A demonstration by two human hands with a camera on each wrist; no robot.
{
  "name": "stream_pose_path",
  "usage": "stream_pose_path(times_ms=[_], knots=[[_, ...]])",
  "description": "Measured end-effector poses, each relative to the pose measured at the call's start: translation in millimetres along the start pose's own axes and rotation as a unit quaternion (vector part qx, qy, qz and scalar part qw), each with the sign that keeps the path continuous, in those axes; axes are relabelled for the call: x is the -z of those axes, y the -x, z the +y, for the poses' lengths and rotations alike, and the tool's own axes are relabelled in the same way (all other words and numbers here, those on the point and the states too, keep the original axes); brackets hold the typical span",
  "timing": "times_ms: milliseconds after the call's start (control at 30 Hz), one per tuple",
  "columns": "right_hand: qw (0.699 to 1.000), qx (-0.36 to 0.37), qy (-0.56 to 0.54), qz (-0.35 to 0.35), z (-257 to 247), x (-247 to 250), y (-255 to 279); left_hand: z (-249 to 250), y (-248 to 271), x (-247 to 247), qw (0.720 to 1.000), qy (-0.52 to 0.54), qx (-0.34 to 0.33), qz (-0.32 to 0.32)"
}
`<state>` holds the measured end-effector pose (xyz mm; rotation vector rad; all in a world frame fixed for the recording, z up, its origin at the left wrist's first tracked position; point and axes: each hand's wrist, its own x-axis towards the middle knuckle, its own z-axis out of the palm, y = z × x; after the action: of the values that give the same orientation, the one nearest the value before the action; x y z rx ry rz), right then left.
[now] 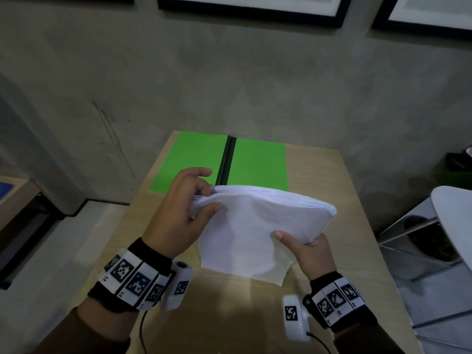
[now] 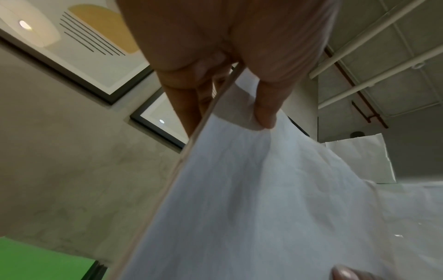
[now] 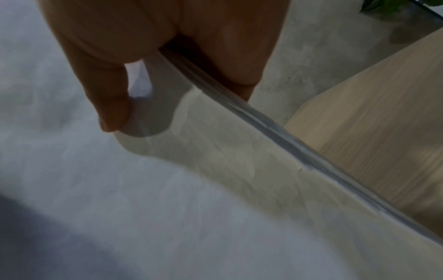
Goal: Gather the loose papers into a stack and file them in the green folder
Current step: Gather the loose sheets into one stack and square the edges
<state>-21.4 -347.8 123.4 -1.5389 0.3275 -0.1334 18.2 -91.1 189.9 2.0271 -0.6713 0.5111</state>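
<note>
Underneath everything is a pale wood-grain bench [image 1: 332, 180], pushed up against a grey concrete wall [image 1: 229, 72] that carries black-framed pictures [image 1: 252, 6]. To my right stands a white chair [image 1: 452, 221] on a metal frame. At the far end of the bench the green folder [image 1: 258, 164] lies open and flat, its dark spine running down the middle.

Nearer to me, I hold the stack of papers [image 1: 255, 226] above the bench, just short of the folder's near edge, its lower corner drooping toward the wood. My left hand [image 1: 178, 213] has the far left corner: thumb pressed on the top sheet, fingers curled behind the edge, so that grip is closed on the papers. My right hand [image 1: 309, 249] pinches the near right edge, thumb lying across the top sheet and fingers tucked below; the right wrist view shows the stack's edge running between them. Both wrists wear black bands with white marker tiles.
</note>
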Motion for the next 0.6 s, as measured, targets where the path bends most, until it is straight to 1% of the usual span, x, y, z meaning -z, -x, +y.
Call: stream_pose_path(times_ms=[33, 133, 167, 200, 300, 400, 467, 500, 533, 600], knots=[[1.000, 0.000, -0.002, -0.003, -0.8, -0.6, 0.7, 0.0, -0.8, -0.2, 1.000, -0.004, 0.003, -0.009], [1.000, 0.001, -0.010, -0.016, -3.1, -1.6, 3.6, -0.8, -4.9, 2.8, 0.997, -0.002, 0.067, -0.034], [1.000, 0.001, -0.014, -0.018, -3.6, -1.8, 4.2, -1.7, -5.8, 4.3, 0.996, -0.009, 0.076, -0.039], [1.000, 0.000, -0.018, -0.018, -3.8, -1.4, 4.4, -2.5, -6.7, 5.8, 0.996, -0.026, 0.069, -0.043], [1.000, -0.010, -0.022, -0.013, -5.6, 0.7, 3.7, -4.9, -8.8, 8.3, 0.992, -0.107, 0.015, -0.058], [1.000, -0.011, -0.013, -0.013, -6.6, 2.2, 2.9, -5.5, -9.8, 8.8, 0.985, -0.164, -0.007, -0.059], [1.000, -0.008, -0.015, -0.016, -8.0, 2.0, 4.2, -3.9, -9.3, 6.8, 0.981, -0.187, -0.002, -0.050], [1.000, -0.006, -0.018, -0.016, -8.7, 1.8, 5.0, -2.6, -8.4, 5.6, 0.981, -0.193, 0.013, -0.034], [1.000, -0.004, -0.022, -0.016, -9.3, 1.8, 6.0, -1.2, -7.6, 4.6, 0.981, -0.189, 0.043, -0.012], [1.000, 0.000, -0.026, -0.012, -8.9, 2.4, 7.7, 1.1, -6.6, 3.0, 0.980, -0.154, 0.119, 0.040]])
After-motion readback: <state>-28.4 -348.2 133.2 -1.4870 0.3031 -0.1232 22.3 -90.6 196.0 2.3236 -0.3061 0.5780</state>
